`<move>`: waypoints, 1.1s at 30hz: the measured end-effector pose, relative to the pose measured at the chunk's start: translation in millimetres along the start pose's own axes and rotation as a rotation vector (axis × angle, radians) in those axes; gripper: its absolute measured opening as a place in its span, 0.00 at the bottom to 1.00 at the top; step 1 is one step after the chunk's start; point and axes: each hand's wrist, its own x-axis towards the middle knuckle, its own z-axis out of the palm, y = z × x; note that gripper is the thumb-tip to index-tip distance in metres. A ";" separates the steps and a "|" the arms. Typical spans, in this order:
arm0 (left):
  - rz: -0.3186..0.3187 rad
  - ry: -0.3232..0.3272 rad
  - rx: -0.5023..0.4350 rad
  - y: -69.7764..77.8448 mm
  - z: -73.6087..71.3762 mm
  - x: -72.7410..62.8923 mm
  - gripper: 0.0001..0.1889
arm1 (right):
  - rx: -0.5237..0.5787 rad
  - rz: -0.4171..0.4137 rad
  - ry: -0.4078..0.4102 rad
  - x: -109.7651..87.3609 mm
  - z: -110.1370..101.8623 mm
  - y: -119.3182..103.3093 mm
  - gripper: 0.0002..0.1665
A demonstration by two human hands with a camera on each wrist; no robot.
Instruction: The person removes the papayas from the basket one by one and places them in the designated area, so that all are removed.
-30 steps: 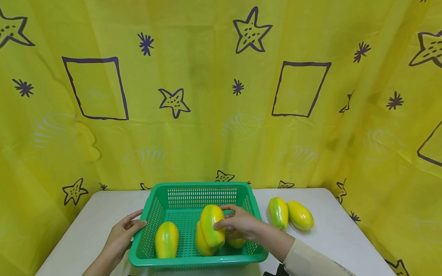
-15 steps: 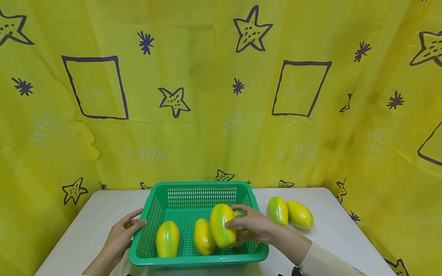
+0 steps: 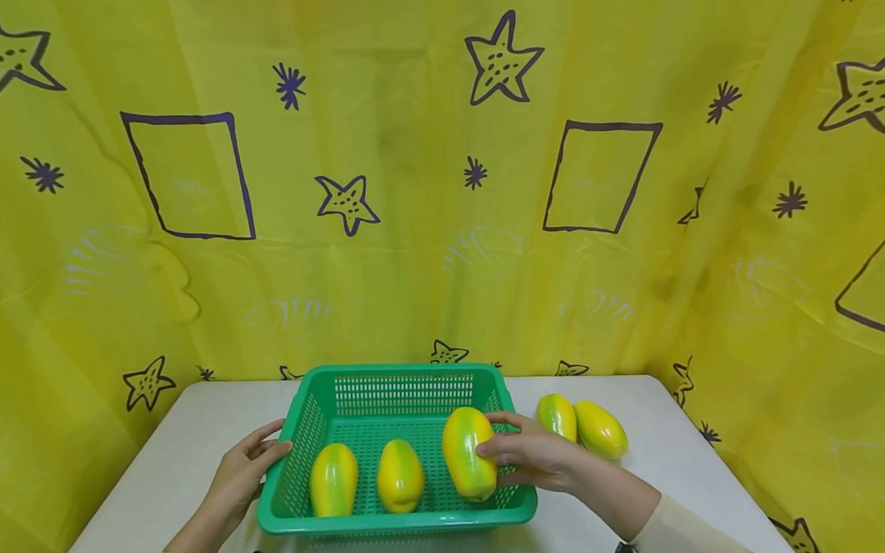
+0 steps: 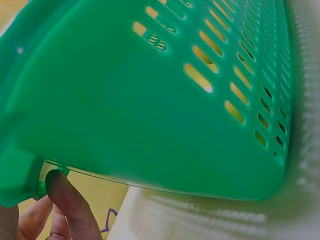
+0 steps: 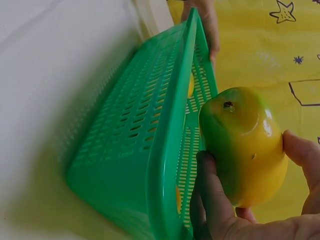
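Observation:
My right hand (image 3: 530,451) holds a yellow-green mango (image 3: 469,455) between thumb and fingers, over the right part of a green plastic basket (image 3: 398,521). The right wrist view shows this mango's stem end, with fingertips on both sides of it, beside the basket's rim. Inside the basket lie a left mango (image 3: 334,480) and a middle mango (image 3: 400,477), apart from each other. My left hand (image 3: 242,471) grips the basket's left rim. Its fingers (image 4: 75,205) show at the rim's outer edge in the left wrist view.
Two more mangoes, a greener one (image 3: 557,418) and a yellower one (image 3: 601,429), lie side by side on the white table (image 3: 670,465), right of the basket. A yellow curtain (image 3: 413,295) with drawn stars hangs behind and at both sides.
My right hand has carried its mango to the right across the basket. The middle mango, partly covered before, now shows fully and stands more upright. My left hand stays at the rim.

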 end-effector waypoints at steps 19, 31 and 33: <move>-0.005 0.002 0.007 1.0 0.3 -1.4 0.35 | -0.023 0.031 0.065 -29.9 -42.1 1.8 0.49; -0.003 -0.009 0.008 0.4 -0.2 -0.4 0.36 | -0.045 0.027 0.086 -54.1 -86.1 6.5 0.52; -0.004 -0.008 0.009 0.1 -0.4 -0.4 0.35 | -0.057 0.025 0.086 -57.3 -93.1 5.6 0.52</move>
